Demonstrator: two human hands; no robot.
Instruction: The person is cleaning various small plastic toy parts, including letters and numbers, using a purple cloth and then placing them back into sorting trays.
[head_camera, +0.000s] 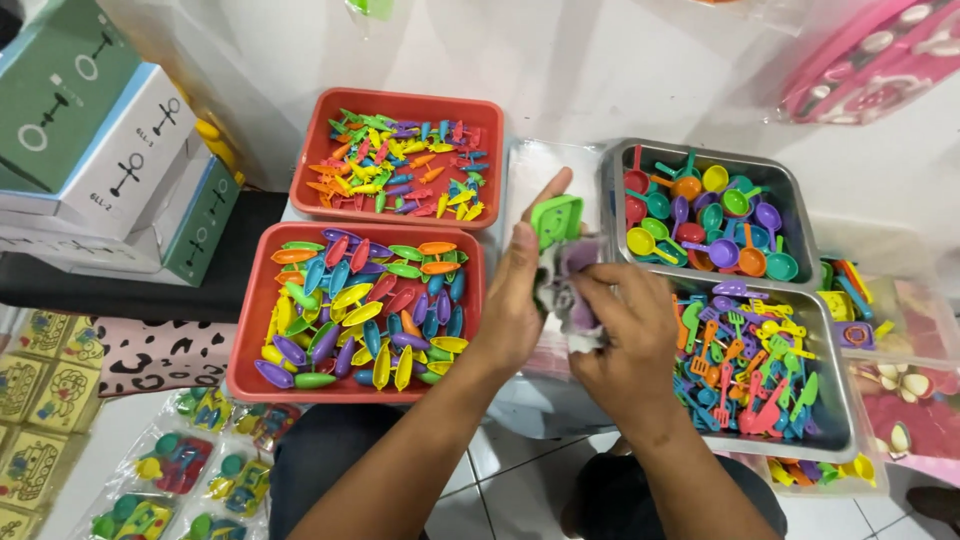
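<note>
A small green toy plate (557, 219), square with rounded corners, sits pinched between the thumb and raised forefinger of the left hand (520, 290) near the centre of the view, just left of the metal trays; beneath it the same hand carries a clear plastic packet (568, 290) with purple and pale pieces inside; the right hand (630, 335) is closed on the packet's lower edge, fingers curled over it, touching the left hand.

At ten o'clock from the hands, a red tray (300, 180) holds small toy pieces in orange, green, yellow and purple; at nine o'clock a second red tray (245, 350) is heaped with boat-shaped pieces in many colours; at two o'clock a metal tray (790, 190) carries toy pans and ladles; at four o'clock another metal tray (835, 400) is full of tiny forks and spatulas.

Stacked cardboard boxes (90, 130) in green and white stand at the far ten o'clock corner; packed toy sets (190, 460) in clear wrapping lie on the white tiled floor at eight o'clock; a pink patterned bag (880, 55) shows at one o'clock.
</note>
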